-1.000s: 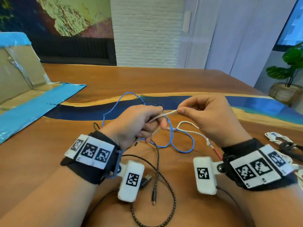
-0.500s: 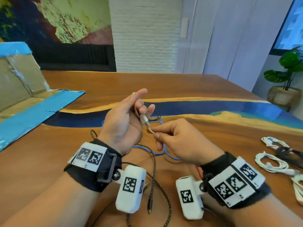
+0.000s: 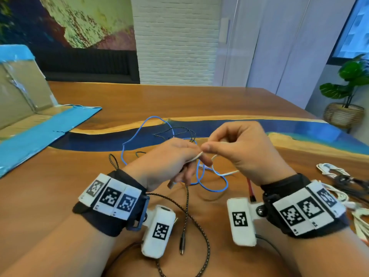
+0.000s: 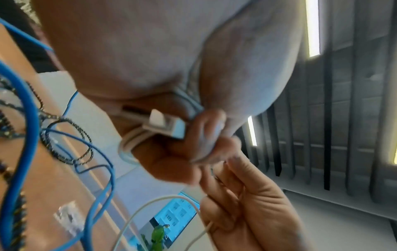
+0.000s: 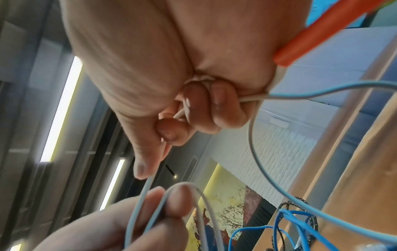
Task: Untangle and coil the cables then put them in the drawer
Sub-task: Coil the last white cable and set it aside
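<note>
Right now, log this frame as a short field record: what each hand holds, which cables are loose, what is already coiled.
left hand: holds loops and plug of the white cable
right hand: pinches the same white cable, feeding it toward the left
loose on table: blue cable, black braided cable, both uncoiled
already bundled: white and black cables at the right edge
drawer: not identifiable

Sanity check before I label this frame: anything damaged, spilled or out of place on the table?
No damage or spill shows. The only mess is the expected one: the blue cable and black braided cable lie loosely crossed on the table. Both the left hand and right hand hold the white cable.
</note>
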Motion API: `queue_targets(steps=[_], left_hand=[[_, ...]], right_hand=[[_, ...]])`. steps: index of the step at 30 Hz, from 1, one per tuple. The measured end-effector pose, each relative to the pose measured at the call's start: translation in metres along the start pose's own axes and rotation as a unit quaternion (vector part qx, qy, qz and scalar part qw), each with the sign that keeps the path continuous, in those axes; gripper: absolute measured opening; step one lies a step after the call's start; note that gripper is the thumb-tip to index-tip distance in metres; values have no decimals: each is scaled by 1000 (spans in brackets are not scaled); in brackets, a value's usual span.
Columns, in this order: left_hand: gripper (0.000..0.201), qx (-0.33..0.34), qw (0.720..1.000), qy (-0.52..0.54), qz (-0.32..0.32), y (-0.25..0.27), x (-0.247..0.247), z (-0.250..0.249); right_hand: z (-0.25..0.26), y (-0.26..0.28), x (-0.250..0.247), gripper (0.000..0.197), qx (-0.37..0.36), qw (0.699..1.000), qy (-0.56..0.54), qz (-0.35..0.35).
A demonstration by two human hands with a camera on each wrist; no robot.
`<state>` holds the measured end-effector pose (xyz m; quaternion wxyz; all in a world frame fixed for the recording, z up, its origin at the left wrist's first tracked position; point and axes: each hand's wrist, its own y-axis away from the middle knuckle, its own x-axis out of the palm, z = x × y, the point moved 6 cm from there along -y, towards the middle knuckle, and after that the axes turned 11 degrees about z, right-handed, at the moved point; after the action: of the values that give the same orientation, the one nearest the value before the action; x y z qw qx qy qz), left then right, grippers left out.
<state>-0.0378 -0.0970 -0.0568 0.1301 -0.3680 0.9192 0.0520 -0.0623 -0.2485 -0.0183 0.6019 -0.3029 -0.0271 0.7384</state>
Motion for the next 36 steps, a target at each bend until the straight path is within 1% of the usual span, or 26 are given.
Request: queue_targets(steps=[3,4,6,7,10,12,14,16,18,20,22,23,25,27,29,31,33,36], left_hand=[[53,7,992,121,36,3,2,-2],[50,18,986,164,39,5,0,-6],[41,54,968,242,26,7,-4,-13],[39,75,956,281,17,7,-6,-16],[41,139,911,387,-8,5,-11,-22],[43,168,891,421,-38,3,-16,-22],[43,196,877,429,-92,3,-25,-19],[40,213,870,415,-162,3,-36,-14],[33,204,886,353,-222,7,-45,-10],[26,172,919,265,-237,9,-46,-11],[19,127,955,147,-225,11,-41,-13],[20,101,968,82,-214,10,-38,-12],[25,50,983,-20,-176,5,-31,-8],[37,5,991,-62,-118,2,-23,-1],[50,-23,996,-50,-67,1,-17,2],[57,-24,999,17,-32,3,-15,1],[51,1,994,110,-11,6,-14,-3],[40,34,967,253,24,11,-13,-10]], right_hand=[[-8,-2,-16,9,-6,998,-18,-62],[-11,-2,-18,6,-2,997,-29,-72],[-18,-1,-17,12,25,996,-48,-68],[-22,-1,-12,16,43,996,-51,-51],[-27,-2,15,26,89,994,-53,39],[-28,-1,33,30,114,988,-52,88],[-29,2,47,30,137,980,-47,139],[-29,5,56,20,155,969,-47,184],[-27,7,62,15,153,964,-48,214],[-19,8,64,16,131,966,-57,216],[-11,6,58,16,103,975,-66,185],[-10,4,53,16,92,980,-70,159],[-12,0,38,16,77,987,-87,107],[-15,-1,25,17,74,987,-124,69],[-16,0,17,20,80,982,-163,53],[-18,0,8,20,90,979,-180,36],[-24,0,-3,17,99,982,-160,9],[-30,-1,-8,16,106,986,-121,-33]])
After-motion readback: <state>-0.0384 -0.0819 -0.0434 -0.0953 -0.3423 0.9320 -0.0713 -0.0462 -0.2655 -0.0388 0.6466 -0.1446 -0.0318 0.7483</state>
